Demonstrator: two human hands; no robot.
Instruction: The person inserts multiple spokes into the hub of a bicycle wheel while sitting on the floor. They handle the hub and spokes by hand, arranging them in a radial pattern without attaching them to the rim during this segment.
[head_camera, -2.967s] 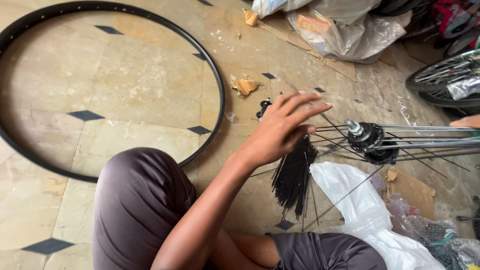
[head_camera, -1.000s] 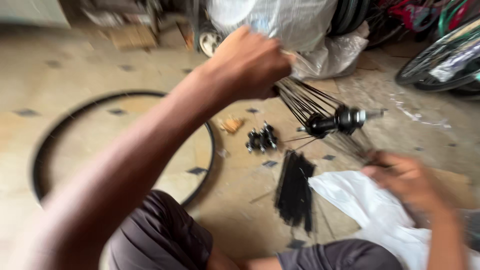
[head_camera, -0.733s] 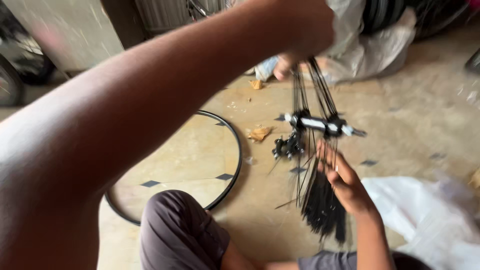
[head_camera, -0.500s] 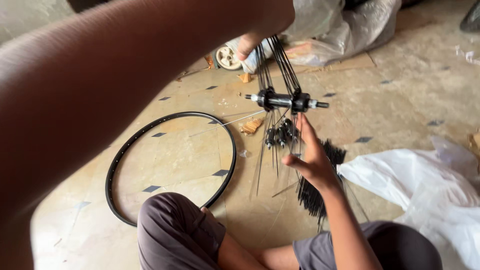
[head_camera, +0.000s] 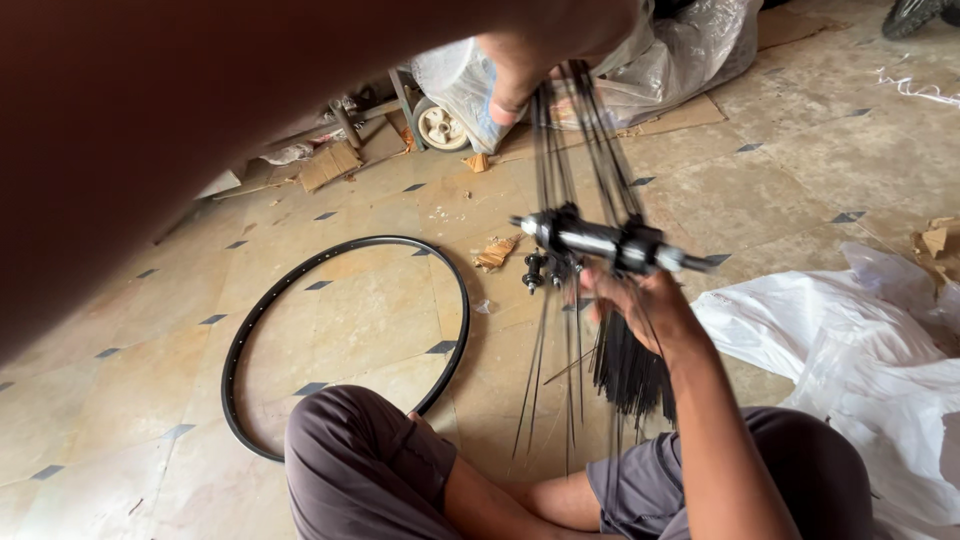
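My left hand (head_camera: 530, 55) is raised at the top of the view, closed around the upper ends of a fan of thin black spokes (head_camera: 570, 140). The spokes run down into a black wheel hub (head_camera: 590, 238) held level in the air. My right hand (head_camera: 645, 305) grips the hub from below. More spokes hang loose beneath the hub. A black bicycle rim (head_camera: 350, 241) lies flat on the tiled floor to the left, by my knee (head_camera: 360, 460). A bundle of black spokes (head_camera: 625, 375) lies on the floor under my right hand.
Small black hub parts (head_camera: 535, 270) and a cardboard scrap (head_camera: 497, 252) sit on the floor behind the hub. A white plastic sheet (head_camera: 820, 330) spreads at the right. Clear plastic bags (head_camera: 680, 50), a small white wheel (head_camera: 440, 125) and cardboard pieces (head_camera: 330, 165) lie at the back.
My left hand has lifted the spokes high, so the hub now hangs level under them. My right hand has come up under the hub. My view has tilted towards the floor.
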